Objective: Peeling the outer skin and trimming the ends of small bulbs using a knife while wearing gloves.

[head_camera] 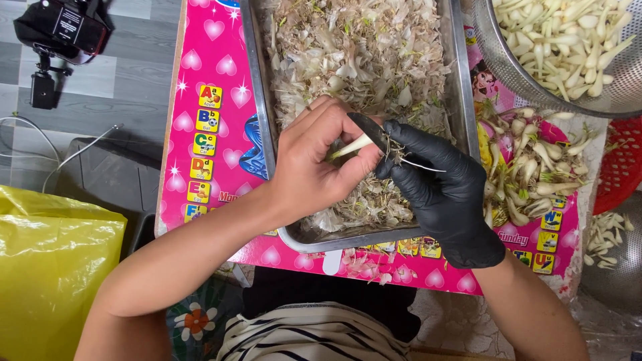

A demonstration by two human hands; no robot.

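Fingers of the bare left hand (pixel 314 164) pinch a white bulb (pixel 351 146), its end hidden; the gloved right hand (pixel 435 184) grips a knife (pixel 370 128).

1 steel tray (pixel 257 100), 1 colander (pixel 495 60), 1 yellow bag (pixel 47 267), 1 knife (pixel 368 127), 2 hands.

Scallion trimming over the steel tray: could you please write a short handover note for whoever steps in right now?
Left hand: bare, pinching a scallion bulb over the tray.
Right hand: black glove, holding a small knife at the bulb's root end.
Tray: full of peelings and roots.
Untrimmed bulbs: in a pile on the pink table, right of the tray.
Done: a good many cleaned bulbs in the colander at top right; a few more lie at far right.
Left: the bulb in hand, then the pile.
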